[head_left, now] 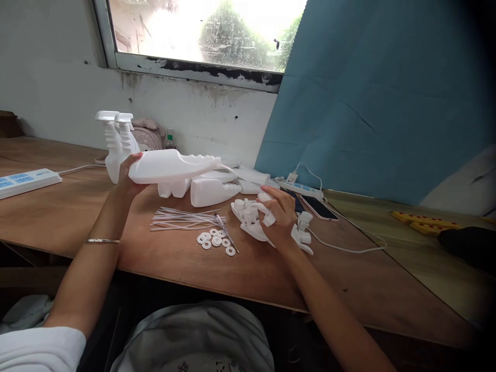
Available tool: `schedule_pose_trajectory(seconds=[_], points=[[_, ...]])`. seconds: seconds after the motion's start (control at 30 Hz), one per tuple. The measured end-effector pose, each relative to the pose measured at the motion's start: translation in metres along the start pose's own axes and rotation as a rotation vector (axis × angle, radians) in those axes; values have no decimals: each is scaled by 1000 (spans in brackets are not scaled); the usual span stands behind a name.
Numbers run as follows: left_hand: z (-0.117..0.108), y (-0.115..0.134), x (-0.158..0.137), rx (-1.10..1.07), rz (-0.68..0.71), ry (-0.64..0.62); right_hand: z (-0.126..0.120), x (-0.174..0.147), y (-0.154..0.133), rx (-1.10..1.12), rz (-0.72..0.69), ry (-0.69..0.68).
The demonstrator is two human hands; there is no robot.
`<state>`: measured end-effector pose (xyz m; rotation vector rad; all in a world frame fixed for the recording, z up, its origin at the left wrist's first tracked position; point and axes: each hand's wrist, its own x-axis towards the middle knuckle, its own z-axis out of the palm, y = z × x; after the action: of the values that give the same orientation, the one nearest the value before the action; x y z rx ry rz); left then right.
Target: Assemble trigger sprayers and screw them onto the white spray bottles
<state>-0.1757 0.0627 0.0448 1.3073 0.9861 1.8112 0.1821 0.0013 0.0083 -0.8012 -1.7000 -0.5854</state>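
My left hand [129, 175] is wrapped round the base of a white plastic bottle [166, 166], which lies nearly level in the air with its neck pointing right. A thin white tube [228, 169] shows at the bottle's mouth; where its other end lies is hard to make out. In my right hand [281, 214] is a white spray trigger head [266, 198], gripped just above a pile of more trigger heads [248, 214]. In front of the bottle lie several loose white tubes [182, 219], white ring washers [216, 239] and a slim screwdriver [227, 232].
Two bottles with spray heads [120, 139] stand at the back left. More white bottles [213, 192] lie behind the tubes. A phone [320, 207], a cable and power strips [29, 182] are on the wooden table [163, 263]. A blue sheet [368, 103] hangs behind.
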Motion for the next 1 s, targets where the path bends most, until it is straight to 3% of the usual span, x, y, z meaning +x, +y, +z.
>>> schedule_pose_trajectory(seconds=[0.13,0.3,0.43,0.5,0.63,0.83,1.0], points=[[-5,5,-2,-195,-66,36,-2,3,-1,-53,27,153],[-16,3,7,-170,-57,286,-2,0,3,-29,68,199],[-19,-9,14,163,136,696,-2,0,4,-28,100,192],[-17,-16,13,434,203,813,-2,1,3,-40,100,180],[-14,-27,10,677,260,738,-1,2,-1,-30,72,161],[-18,-48,17,735,171,501,0,1,-3,-1,35,105],[-23,-60,22,784,39,393,1,2,-6,-45,-5,77]])
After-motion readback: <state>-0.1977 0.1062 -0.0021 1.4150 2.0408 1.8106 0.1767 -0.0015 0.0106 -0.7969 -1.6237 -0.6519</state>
